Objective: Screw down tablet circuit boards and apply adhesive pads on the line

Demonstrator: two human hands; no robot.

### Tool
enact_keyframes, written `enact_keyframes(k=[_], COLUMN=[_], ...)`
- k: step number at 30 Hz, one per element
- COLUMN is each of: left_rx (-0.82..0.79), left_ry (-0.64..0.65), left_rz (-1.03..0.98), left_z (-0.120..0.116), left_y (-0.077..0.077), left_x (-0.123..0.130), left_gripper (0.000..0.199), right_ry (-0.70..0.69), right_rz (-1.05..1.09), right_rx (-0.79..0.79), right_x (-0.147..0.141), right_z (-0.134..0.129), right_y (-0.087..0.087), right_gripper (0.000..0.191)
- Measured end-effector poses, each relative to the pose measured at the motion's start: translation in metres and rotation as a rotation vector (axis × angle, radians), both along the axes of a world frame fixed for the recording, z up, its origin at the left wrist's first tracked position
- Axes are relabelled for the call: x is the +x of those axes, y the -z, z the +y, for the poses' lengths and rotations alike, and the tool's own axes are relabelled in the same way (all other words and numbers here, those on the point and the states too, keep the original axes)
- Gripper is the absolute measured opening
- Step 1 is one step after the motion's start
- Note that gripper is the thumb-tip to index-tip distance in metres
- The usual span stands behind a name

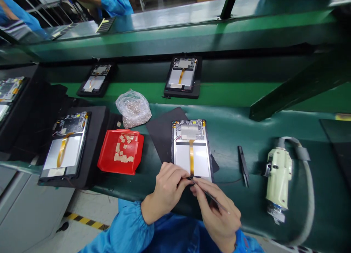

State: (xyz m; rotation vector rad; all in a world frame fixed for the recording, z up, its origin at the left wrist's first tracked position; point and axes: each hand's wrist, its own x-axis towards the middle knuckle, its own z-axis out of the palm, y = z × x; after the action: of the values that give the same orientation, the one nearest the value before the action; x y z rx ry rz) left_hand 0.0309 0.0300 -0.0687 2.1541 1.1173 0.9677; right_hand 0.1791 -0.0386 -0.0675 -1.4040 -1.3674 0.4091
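Note:
An opened tablet [179,161] with a bare circuit board, white battery area and orange flat cable [191,159] lies before me, partly on a dark sheet [161,130]. At its near edge, my left hand [170,183] pinches thumb and forefinger together; what they grip is too small to make out. My right hand [219,211] is closed around slim grey tweezers [212,198], whose tip meets the left fingertips. A second pair of dark tweezers [243,167] lies right of the tablet. The fingers cover part of the tablet's near edge.
Left stand a red bin [102,159] of small beige pieces, a plastic bag of tiny parts [134,112] and another opened tablet [65,147] on black foam. A pale electric screwdriver [279,176] lies right. More tablets [182,75] line the back; co-workers' sleeves [116,2] show beyond.

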Motion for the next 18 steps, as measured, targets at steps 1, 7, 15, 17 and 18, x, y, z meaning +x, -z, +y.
enact_keyframes(k=[1,7,15,17,18], left_rx=[-0.001,0.002,-0.002,0.0,-0.001], left_ry=[0.001,-0.007,0.001,0.001,-0.002], left_rz=[-0.002,-0.013,-0.007,-0.006,-0.008], left_z=[0.0,0.0,0.0,0.0,0.001], left_y=[0.0,0.001,0.001,0.001,0.001], left_x=[0.0,0.001,0.0,0.0,0.0], left_gripper=[0.008,0.011,0.01,0.009,0.009], right_ry=[0.002,-0.01,-0.13,-0.147,-0.149], right_rz=[0.014,0.235,0.351,0.352,0.349], right_rx=[-0.014,-0.144,-0.252,-0.292,-0.31], right_x=[0.0,0.003,0.011,0.014,0.016], right_z=[0.0,-0.002,0.004,0.008,0.01], right_y=[0.001,0.004,-0.007,-0.011,-0.013], right_gripper=[0.028,0.026,0.019,0.016,0.014])
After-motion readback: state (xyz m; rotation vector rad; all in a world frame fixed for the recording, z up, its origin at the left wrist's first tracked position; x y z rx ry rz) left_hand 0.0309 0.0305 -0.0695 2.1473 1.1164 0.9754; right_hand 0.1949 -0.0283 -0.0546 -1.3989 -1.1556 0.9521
